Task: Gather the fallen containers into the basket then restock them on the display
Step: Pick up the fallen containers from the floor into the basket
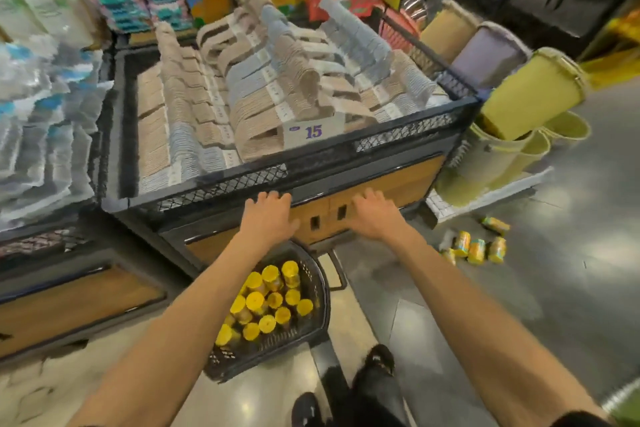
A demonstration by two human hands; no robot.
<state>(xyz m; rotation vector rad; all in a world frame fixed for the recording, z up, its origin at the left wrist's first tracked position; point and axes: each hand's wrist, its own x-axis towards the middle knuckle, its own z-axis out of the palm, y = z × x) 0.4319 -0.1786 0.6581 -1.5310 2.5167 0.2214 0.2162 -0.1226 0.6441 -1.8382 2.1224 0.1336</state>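
**Left grip** [268,215]: hanging spread, fingers relaxed, holding nothing.

**Right grip** [375,216]: likewise spreading open and carrying nothing. Both are hovering just before the mesh-sided hanger bin [221,188].

**Black basket** [320,276]: sitting on the floor directly below the left grip, probably parked within easy reach.

**Yellow-lidded containers** [268,302]: standing packed inside the basket, lids up.

**Fallen containers** [479,248]: clustering on the floor [519,305] below and to the right of the right grip, well apart from the basket. Gathering is seemingly only partly done.
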